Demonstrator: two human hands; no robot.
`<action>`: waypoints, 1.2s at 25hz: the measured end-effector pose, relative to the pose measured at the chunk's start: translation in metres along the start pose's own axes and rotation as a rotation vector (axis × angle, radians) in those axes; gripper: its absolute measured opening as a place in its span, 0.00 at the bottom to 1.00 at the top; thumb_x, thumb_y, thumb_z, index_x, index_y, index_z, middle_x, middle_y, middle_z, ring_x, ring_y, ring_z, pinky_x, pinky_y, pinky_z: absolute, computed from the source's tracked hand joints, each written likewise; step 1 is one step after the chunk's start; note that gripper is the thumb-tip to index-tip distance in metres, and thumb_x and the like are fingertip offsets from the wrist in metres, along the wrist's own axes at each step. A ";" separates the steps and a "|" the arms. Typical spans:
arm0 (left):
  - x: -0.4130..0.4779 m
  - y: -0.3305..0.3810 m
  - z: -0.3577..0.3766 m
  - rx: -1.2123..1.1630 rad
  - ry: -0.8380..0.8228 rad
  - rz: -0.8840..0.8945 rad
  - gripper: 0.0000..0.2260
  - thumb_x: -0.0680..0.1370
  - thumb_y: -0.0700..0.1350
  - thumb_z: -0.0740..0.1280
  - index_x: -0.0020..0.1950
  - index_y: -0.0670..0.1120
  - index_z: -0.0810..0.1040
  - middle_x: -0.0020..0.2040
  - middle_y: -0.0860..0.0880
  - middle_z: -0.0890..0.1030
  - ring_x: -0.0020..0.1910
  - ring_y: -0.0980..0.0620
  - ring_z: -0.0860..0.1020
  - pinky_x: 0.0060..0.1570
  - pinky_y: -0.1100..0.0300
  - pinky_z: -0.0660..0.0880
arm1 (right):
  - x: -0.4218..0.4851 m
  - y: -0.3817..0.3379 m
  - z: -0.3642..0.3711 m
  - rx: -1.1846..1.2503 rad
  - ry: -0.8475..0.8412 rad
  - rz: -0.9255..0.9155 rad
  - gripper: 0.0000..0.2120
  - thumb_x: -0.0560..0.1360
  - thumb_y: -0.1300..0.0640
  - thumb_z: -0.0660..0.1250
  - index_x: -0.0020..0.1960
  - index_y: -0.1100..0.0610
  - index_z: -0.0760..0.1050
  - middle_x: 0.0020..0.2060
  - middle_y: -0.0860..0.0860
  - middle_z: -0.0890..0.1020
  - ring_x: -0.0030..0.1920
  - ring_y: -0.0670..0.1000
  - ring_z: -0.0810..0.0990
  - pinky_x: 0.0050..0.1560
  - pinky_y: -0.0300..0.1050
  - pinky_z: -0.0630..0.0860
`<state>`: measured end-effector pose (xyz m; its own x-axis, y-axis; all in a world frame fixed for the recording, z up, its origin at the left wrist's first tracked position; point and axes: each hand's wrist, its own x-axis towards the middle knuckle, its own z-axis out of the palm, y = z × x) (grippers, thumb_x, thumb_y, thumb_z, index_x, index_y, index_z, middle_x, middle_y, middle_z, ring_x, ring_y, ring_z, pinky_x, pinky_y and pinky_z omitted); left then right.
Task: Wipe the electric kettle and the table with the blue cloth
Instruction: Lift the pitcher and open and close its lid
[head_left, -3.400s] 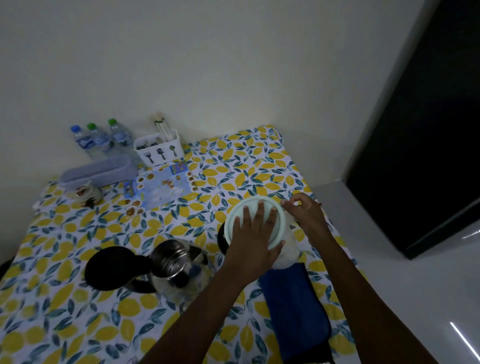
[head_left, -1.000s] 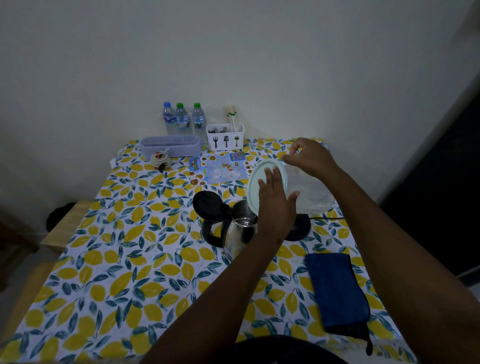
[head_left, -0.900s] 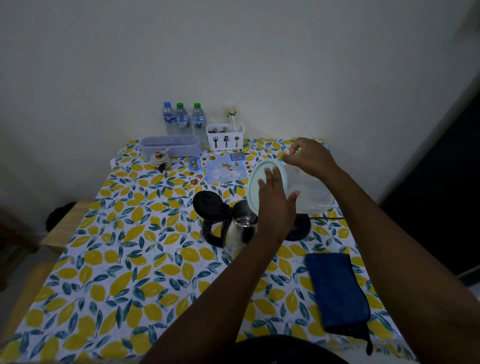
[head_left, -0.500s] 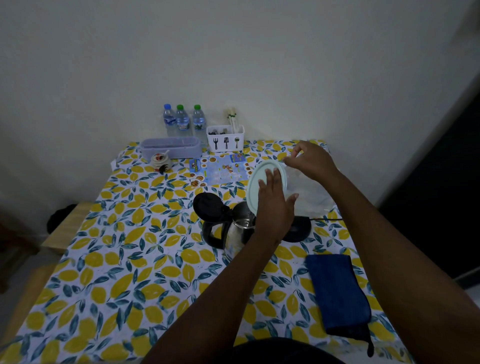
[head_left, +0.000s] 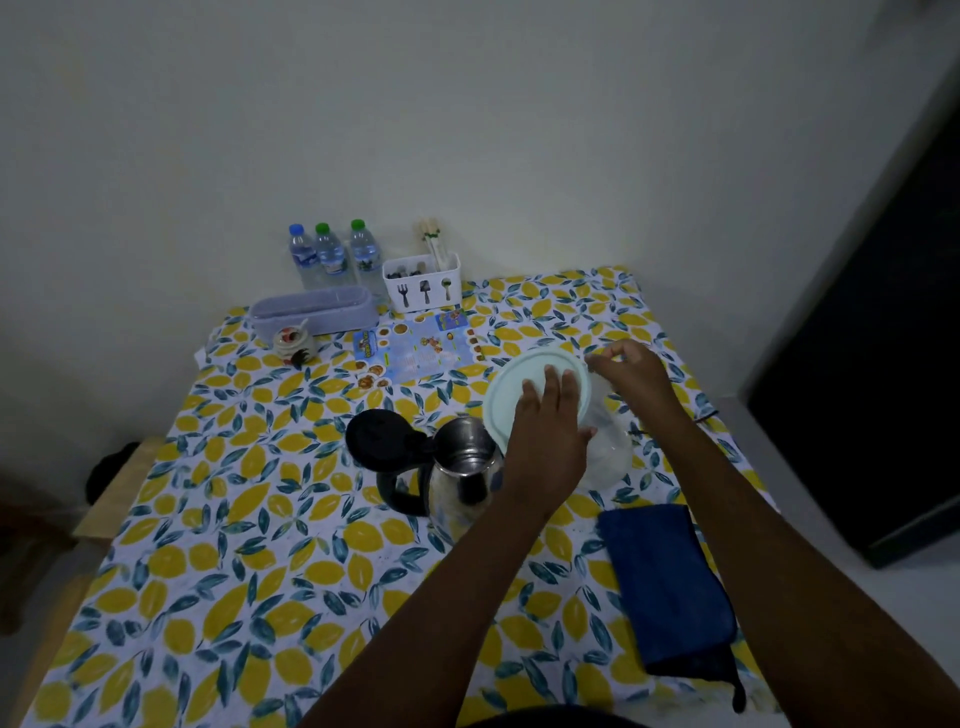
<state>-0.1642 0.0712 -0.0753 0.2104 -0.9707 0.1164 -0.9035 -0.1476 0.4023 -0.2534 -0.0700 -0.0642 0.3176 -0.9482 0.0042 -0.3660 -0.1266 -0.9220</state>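
Lowered now, the clear tub (head_left: 605, 447) sits under the flat left hand (head_left: 550, 441); right hand (head_left: 631, 376) pinches its rim; blue cloth (head_left: 667, 587) lies lengthwise along the table's (head_left: 218, 597) right edge, nearer the right hand.

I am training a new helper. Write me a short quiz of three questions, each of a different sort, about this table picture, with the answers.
1. True or false: the lid of the electric kettle is shut.
2. Which hand lies flat on the pale round lid? A) left hand B) right hand C) neither
3. Fill in: the blue cloth lies folded on the table, to the ____ of the kettle as the person sees it.

Key
1. False; the black lid stands open.
2. A; the left hand presses on it, while the right hand pinches at the clear container beside it.
3. right; neither hand touches it.
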 end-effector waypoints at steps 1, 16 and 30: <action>0.004 0.005 0.005 0.037 -0.029 0.013 0.32 0.82 0.52 0.58 0.78 0.41 0.44 0.79 0.38 0.48 0.77 0.33 0.48 0.77 0.43 0.50 | 0.001 0.011 -0.005 0.042 0.008 0.033 0.13 0.70 0.48 0.73 0.34 0.52 0.72 0.34 0.49 0.76 0.33 0.50 0.75 0.34 0.45 0.71; 0.101 0.088 0.116 0.254 -0.273 0.363 0.37 0.79 0.52 0.64 0.78 0.46 0.44 0.80 0.43 0.49 0.78 0.39 0.50 0.74 0.44 0.58 | 0.045 0.163 -0.130 0.315 0.188 0.289 0.11 0.71 0.50 0.72 0.39 0.55 0.73 0.29 0.54 0.71 0.26 0.49 0.67 0.22 0.39 0.63; 0.129 0.144 0.166 0.327 -0.214 0.286 0.28 0.80 0.41 0.56 0.77 0.38 0.47 0.79 0.36 0.51 0.77 0.33 0.53 0.74 0.42 0.56 | 0.087 0.212 -0.159 0.352 0.094 0.277 0.07 0.76 0.54 0.64 0.43 0.57 0.75 0.36 0.57 0.76 0.33 0.51 0.73 0.32 0.44 0.69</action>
<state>-0.3293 -0.1066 -0.1536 -0.1145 -0.9932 -0.0226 -0.9911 0.1126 0.0709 -0.4426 -0.2258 -0.1978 0.1627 -0.9567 -0.2413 -0.1012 0.2271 -0.9686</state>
